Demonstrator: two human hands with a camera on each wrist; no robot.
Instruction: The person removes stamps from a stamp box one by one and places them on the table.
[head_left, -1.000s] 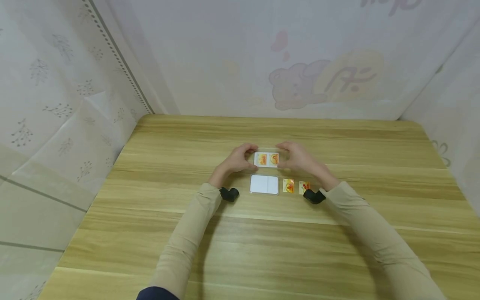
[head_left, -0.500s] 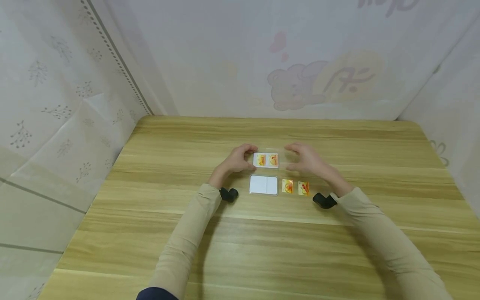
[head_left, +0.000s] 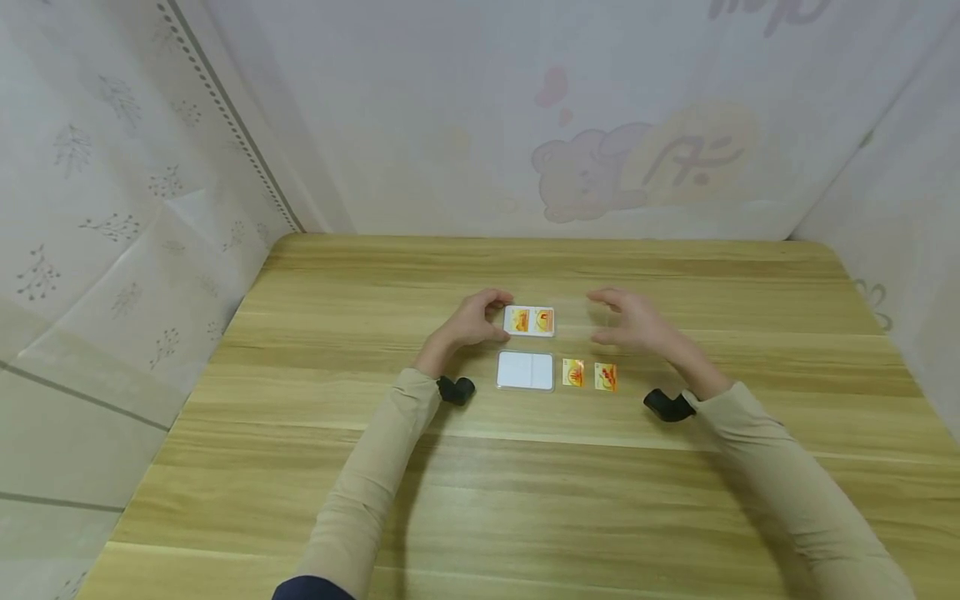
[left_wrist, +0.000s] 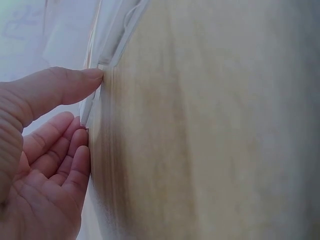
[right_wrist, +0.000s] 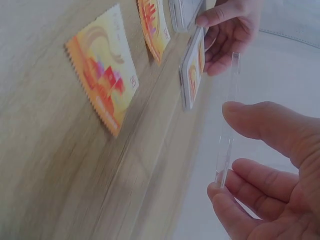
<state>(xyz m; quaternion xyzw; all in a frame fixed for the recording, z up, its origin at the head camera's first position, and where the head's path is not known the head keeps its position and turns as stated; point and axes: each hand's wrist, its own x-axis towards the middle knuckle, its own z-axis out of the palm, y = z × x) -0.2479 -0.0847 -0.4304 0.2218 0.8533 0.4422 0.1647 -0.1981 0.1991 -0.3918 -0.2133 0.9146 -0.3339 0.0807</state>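
Observation:
My left hand (head_left: 474, 321) holds the left edge of a white stamp case (head_left: 532, 321) with thumb and fingers at its two corners. Two orange-and-yellow stamps lie side by side in that case. To its right, my right hand (head_left: 637, 323) grips a thin clear plastic cover (right_wrist: 225, 152) by its edges, thumb on one side and fingertips on the other. Nearer the person is a second white case (head_left: 513, 369), with a dividing line and no stamps in it. Two loose stamps, one yellow (head_left: 573, 372) and one with red figures (head_left: 606, 377), lie to its right.
Everything rests on a wood-grain table (head_left: 480, 500). Pale printed curtains (head_left: 420, 125) hang behind it and at both sides. A black wrist camera (head_left: 456, 390) is strapped at the left cuff, another black camera (head_left: 667, 406) at the right cuff.
My right hand has moved right, away from the stamp case, carrying the clear cover with it. The red-figured stamp, partly hidden before, now shows fully. My left hand has stayed at the case.

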